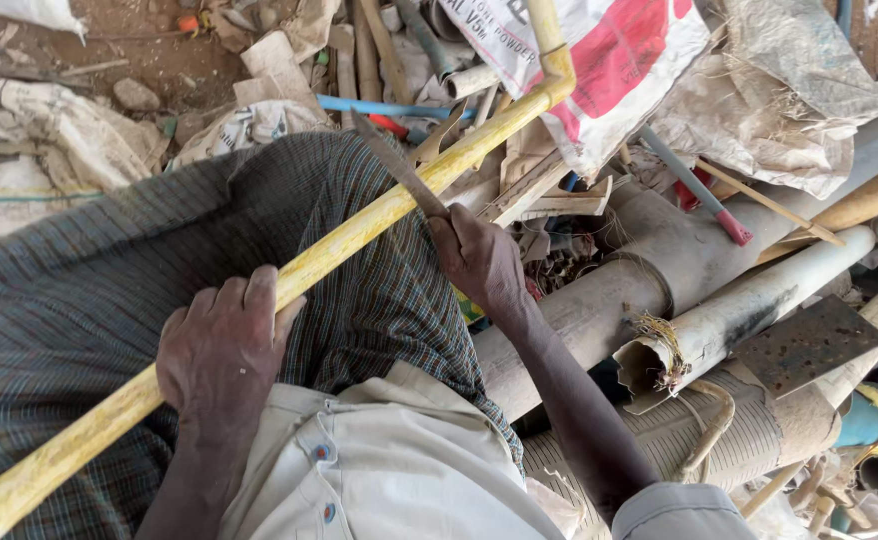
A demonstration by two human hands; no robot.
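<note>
A long yellow pole (359,225) lies diagonally across my lap, from the lower left up to a jointed end at the top. My left hand (221,345) presses down on the pole over my checked cloth-covered knee. My right hand (479,258) grips the handle of a dark metal knife (391,160), whose blade rests against the upper side of the pole.
Grey and white pipes (749,300) are stacked at the right, one torn open at its end. A rusty flat metal piece (809,342) lies on them. Sacks (609,60), cardboard scraps, a blue pipe (379,106) and sticks litter the dirt ground ahead.
</note>
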